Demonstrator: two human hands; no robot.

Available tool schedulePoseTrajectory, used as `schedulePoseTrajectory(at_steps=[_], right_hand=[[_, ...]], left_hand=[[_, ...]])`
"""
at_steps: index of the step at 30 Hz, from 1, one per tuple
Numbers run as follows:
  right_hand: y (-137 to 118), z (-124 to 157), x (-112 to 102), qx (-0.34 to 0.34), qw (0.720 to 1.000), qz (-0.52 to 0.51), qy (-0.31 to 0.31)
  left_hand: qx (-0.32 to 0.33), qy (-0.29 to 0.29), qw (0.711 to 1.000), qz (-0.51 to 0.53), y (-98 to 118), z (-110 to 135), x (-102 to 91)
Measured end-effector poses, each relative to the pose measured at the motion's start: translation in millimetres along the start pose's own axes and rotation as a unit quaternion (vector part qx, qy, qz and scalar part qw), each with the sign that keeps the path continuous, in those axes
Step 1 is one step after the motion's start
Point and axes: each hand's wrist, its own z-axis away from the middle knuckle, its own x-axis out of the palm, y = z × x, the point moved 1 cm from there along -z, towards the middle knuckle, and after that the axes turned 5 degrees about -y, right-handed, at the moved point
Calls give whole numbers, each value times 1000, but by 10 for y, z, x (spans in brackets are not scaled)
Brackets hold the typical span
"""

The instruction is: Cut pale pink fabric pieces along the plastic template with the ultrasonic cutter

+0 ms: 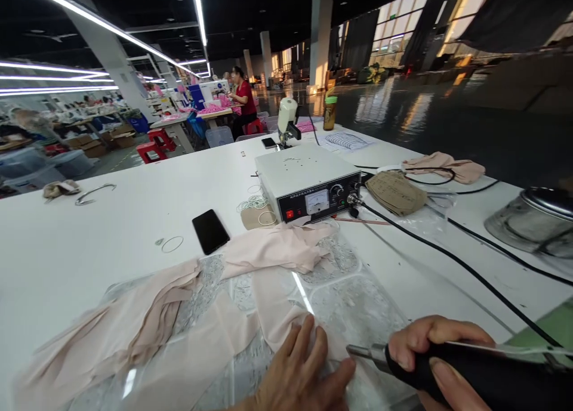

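Observation:
My left hand [299, 372] lies flat with fingers spread on pale pink fabric [268, 253] at the table's near edge. My right hand [436, 354] is wrapped round the black handle of a hand-held tool [474, 375], whose metal tip [360, 351] points left toward my left hand. A black cable [447, 259] runs from the tool to a white control box [308, 181] with a dial and knobs. The fabric pieces lie over clear plastic sheeting [358, 303] with lace underneath.
A black phone [210, 231] lies left of the box, with thin wire rings [172, 244] nearby. A tan cup piece [396, 191], more pink fabric [443, 165], a metal pot [532, 220] and a bottle [330, 111] sit to the right and behind. A seated person [244, 101] works at a far table.

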Motion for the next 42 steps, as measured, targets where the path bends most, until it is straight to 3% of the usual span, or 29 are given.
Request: schedulePoseTrajectory(at_steps=[8,15,23,36,42], right_hand=[[-16,-20,-34,6,1000,15,-1],[18,-82,122,-18,1000,-20,1],[140,-171,210,-28,998,-48,-35],[106,-221,265,-29,999,-20,-35],[87,-277,378,-32,999,-15,16]], left_hand=[[25,17,999,-23,-70,24,-9],[-20,84,996,-9,-3,7,51],[-31,101,994,-25,38,10,97],[-53,115,991,-37,72,-14,101],[-59,112,991,-53,95,-6,102]])
